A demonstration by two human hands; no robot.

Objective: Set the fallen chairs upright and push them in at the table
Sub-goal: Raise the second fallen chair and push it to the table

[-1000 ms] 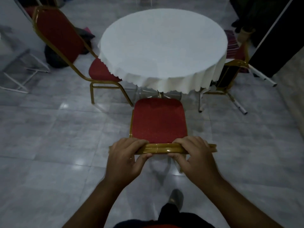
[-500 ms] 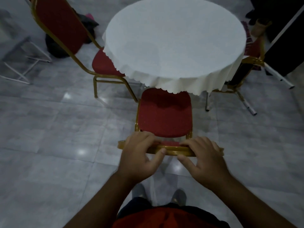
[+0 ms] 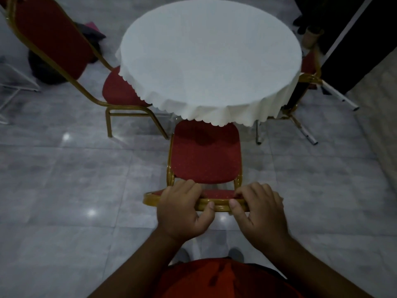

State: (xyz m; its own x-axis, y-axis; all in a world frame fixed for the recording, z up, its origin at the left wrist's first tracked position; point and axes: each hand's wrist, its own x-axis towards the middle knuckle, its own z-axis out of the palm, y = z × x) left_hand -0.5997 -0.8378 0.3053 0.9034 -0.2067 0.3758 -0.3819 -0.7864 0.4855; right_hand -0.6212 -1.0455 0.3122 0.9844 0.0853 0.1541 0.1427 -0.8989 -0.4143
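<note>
A red-cushioned chair [image 3: 205, 155] with a gold frame stands upright in front of me, its seat front just under the scalloped hem of the white cloth on the round table [image 3: 210, 54]. My left hand [image 3: 182, 209] and my right hand [image 3: 257, 211] both grip the top rail of its backrest, fingers over the front, thumbs on the gold bar. A second red chair [image 3: 51, 44] stands upright at the table's left, seat partly under the cloth. A third chair [image 3: 309, 74] sits at the right, mostly hidden by the table.
Grey glossy tiles cover the floor. A dark bag [image 3: 45, 67] lies behind the left chair and a white metal stand [image 3: 15, 82] is at the far left. A dark panel [image 3: 354, 41] rises at the right, with white-tipped legs [image 3: 305, 134] beneath the table's right side.
The chair in my hands has slid forward toward the table; its seat front now reaches under the cloth hem. I have stepped closer too, and both hands keep their grip.
</note>
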